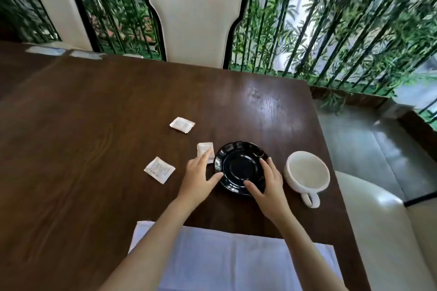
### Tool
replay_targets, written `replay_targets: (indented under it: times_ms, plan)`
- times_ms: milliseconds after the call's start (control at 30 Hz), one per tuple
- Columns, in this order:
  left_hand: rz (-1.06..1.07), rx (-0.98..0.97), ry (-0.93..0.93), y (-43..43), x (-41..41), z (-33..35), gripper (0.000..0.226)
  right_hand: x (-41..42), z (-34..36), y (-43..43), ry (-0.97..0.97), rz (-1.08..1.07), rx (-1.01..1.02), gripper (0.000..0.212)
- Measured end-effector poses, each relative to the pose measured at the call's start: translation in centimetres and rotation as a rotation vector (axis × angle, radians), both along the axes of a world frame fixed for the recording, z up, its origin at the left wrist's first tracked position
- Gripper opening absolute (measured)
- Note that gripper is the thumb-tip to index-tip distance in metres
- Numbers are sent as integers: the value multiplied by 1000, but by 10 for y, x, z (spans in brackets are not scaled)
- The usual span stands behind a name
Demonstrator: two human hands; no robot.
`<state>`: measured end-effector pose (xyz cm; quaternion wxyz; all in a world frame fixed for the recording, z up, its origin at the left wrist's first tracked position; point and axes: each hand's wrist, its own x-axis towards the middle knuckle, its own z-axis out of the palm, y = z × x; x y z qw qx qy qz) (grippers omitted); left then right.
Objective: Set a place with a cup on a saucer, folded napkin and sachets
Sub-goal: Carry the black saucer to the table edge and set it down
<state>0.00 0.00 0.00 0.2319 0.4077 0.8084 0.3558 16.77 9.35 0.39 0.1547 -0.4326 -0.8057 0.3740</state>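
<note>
- Left grip (pixel 199 176) and right grip (pixel 269 186) are recorded as bare.
- Left forearm (pixel 146 243) and right forearm (pixel 303 242) are seen uncovered to the frame's edge.

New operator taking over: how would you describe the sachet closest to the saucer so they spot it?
On the dark wooden table, find the black saucer left of the white cup. Just off its left rim lies a small white sachet; unlike the other two sachets, a finger of the left hand partly covers it.
</note>
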Motion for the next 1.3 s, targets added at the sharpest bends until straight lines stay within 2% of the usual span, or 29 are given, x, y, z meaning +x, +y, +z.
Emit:
replay_targets:
  times_ms: [100, 167, 267, 333, 600, 733, 967, 1167, 1300]
  plan:
    - [83, -10, -46, 7, 3, -5, 70, -3, -9, 1, -20, -111, 33, 60]
    - [127, -29, -73, 13, 5, -6, 64, -4, -13, -2, -50, -166, -27, 58]
    - [154, -38, -105, 21, 7, -2, 51, -1, -17, 1, -58, -179, 8, 56]
    - [165, -38, -131, 25, 9, -1, 42, 0, -17, 1, -38, -181, 17, 56]
    - [306, -25, -361, 27, 5, 4, 36, -3, -12, -1, 19, -198, 17, 56]
    - [379, 15, -445, 14, 3, 15, 36, -2, 6, -6, 149, -208, -7, 51]
    - [387, 51, -522, -14, -6, 62, 35, -9, 45, -10, 227, -206, -80, 33]
    - [409, 196, -581, -44, -6, 121, 29, -13, 90, -15, 267, -174, -333, 19]
    - [431, 237, -579, -71, 0, 164, 32, -15, 134, -29, 332, -130, -313, 16]
